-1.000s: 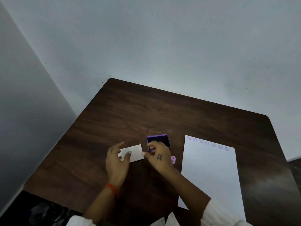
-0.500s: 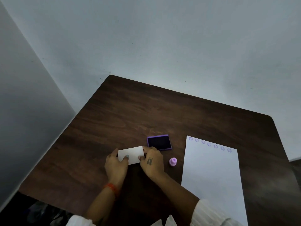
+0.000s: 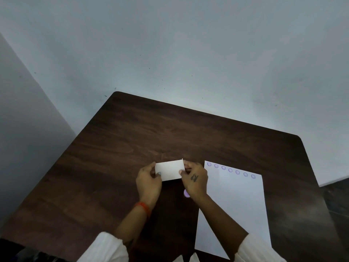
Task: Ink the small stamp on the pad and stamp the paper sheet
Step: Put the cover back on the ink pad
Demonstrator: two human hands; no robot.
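Our two hands have lifted the small white lid and carried it over the spot where the purple ink pad sat a moment ago. Now we cannot see the pad at all; the white lid (image 3: pixel 170 170) hides that place. Our left hand (image 3: pixel 148 183) pinches the lid's left edge with thumb and fingers, closed on it. Our right hand (image 3: pixel 194 181) pinches the right edge the same way, closed on it too. We think we are putting the lid on the pad, so the inking is likely done.

The big brown table (image 3: pixel 132 148) fills the low half of what we see. Its wood is dark with wavy lines. Behind it, from 9 o'clock round to 3 o'clock, stands a pale bluish wall (image 3: pixel 188 53) with small dark specks.

The paper sheet (image 3: pixel 236 214) lies flat at 3 o'clock from our hands, long and white, just beside the right hand. Our right arm crosses its near corner. A row of seven small purple ring marks (image 3: pixel 230 170) runs along its far edge, so the stamping has been done many times.

The small stamp (image 3: pixel 186 193) stands on the table at 6 o'clock from the lid, half hidden under our right wrist. No hand holds it.

An orange band (image 3: pixel 142 207) goes round our left wrist.
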